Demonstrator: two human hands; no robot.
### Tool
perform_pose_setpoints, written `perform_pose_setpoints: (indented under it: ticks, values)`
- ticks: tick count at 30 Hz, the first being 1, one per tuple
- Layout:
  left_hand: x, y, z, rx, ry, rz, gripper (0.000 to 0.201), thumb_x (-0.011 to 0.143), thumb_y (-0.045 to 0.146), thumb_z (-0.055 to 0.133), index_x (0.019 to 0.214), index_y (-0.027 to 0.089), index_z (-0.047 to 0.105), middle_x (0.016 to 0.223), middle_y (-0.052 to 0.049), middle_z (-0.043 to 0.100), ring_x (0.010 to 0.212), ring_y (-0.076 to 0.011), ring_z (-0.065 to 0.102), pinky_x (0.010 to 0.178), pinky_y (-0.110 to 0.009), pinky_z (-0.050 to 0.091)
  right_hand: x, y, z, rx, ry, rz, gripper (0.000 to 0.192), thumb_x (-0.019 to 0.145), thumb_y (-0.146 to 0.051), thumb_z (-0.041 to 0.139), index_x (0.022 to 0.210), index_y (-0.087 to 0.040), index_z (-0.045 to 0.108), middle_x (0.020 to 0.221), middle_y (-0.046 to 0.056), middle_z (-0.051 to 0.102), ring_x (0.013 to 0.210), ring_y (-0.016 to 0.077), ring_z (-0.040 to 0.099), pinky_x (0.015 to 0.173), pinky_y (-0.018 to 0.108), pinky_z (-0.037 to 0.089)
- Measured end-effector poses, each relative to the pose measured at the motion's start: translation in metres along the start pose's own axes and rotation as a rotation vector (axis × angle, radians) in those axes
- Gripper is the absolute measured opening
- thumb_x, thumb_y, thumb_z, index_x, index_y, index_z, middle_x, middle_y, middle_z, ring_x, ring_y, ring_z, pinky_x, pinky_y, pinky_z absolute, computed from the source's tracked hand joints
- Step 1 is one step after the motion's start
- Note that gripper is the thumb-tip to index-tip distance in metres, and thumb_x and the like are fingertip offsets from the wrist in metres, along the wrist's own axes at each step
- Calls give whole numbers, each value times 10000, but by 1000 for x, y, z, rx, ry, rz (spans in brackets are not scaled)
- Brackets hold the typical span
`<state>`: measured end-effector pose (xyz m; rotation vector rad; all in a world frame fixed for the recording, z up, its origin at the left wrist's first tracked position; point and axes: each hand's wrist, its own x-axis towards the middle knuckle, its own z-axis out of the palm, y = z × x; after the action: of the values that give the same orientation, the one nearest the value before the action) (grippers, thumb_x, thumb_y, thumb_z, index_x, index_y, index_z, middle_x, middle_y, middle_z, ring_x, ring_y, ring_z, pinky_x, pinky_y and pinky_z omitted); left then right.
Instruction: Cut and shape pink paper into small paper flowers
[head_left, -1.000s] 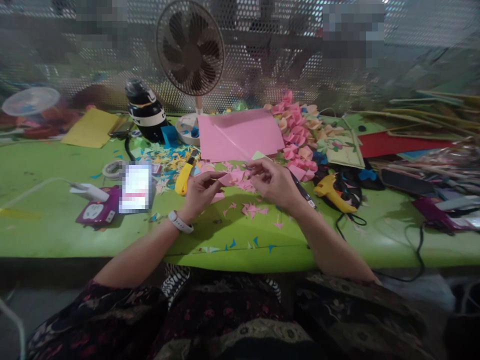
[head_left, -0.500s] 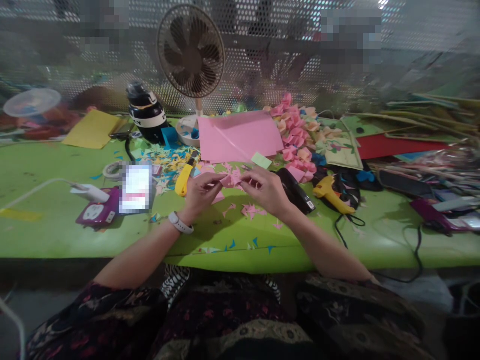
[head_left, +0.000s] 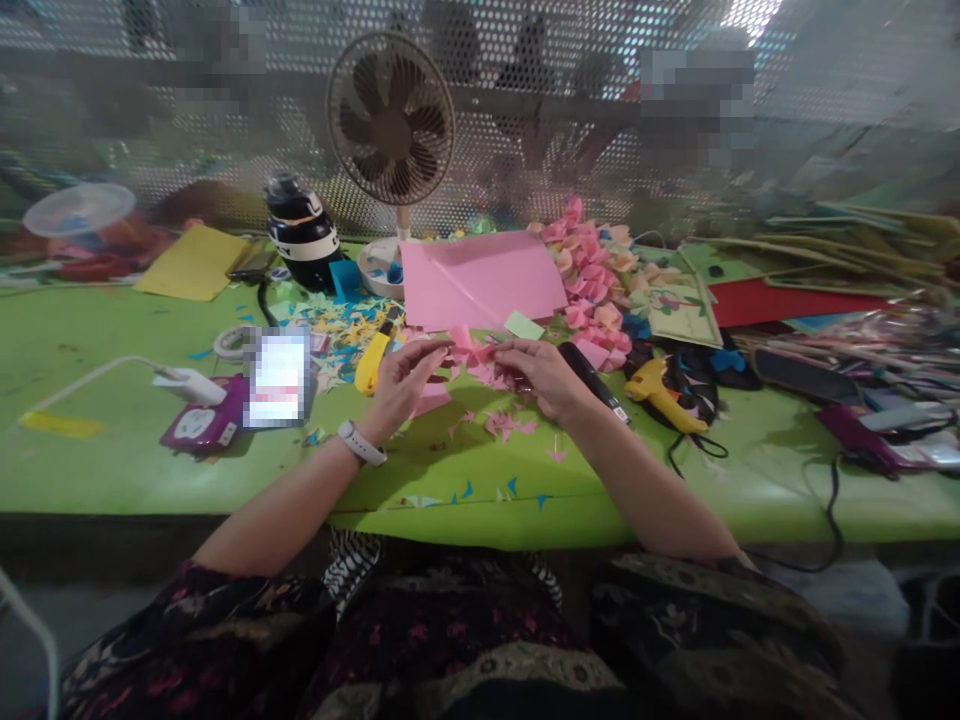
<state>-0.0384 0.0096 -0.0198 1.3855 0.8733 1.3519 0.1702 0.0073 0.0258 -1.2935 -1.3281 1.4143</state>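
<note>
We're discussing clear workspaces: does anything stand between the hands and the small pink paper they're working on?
Nothing visible does. The left hand and right hand are right at the small pink paper; the pale green slip lies beyond it, pink scraps in front.

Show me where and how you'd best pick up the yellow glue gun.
Probably by the handle, the right hand coming from the near right. The glue gun lies with its slim handle slanting that way, while its bulkier head sits at the far left end.
</note>
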Motion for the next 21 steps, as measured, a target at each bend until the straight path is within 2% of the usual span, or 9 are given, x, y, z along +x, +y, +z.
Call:
perform_pose_setpoints:
  ticks: [5,10,16,21]
  values:
    - [-4,3,0,10,-34,-74,373,804,454,718,1053,176,736,1013,-83,758,912,-199,722,714,-266,608,2,6,-1,98,-34,20,100,752,-251,724,762,-155,701,587,-31,629,468,40,476,449,171,366]
    - [-5,5,5,-14,-6,-143,367,730,473,778,898,149,750,831,-66,758,726,-172,721,585,-241,596,1,5,0,85,-75,23,67,767,-222,705,776,-156,715,566,-46,607,450,33,456,430,169,338]
    - [-5,2,7,49,-13,-83,342,720,460,799,825,136,766,742,-73,754,630,-165,711,562,-251,592,-1,-1,2,18,-24,-19,59,759,-206,688,735,-153,692,551,-49,599,440,42,471,412,180,353]
    - [-4,7,7,72,40,-58,327,682,453,828,763,142,765,689,-62,748,578,-150,695,543,-233,574,-2,-3,2,6,-38,-30,70,765,-216,683,742,-152,699,570,-41,605,455,44,478,424,177,382]
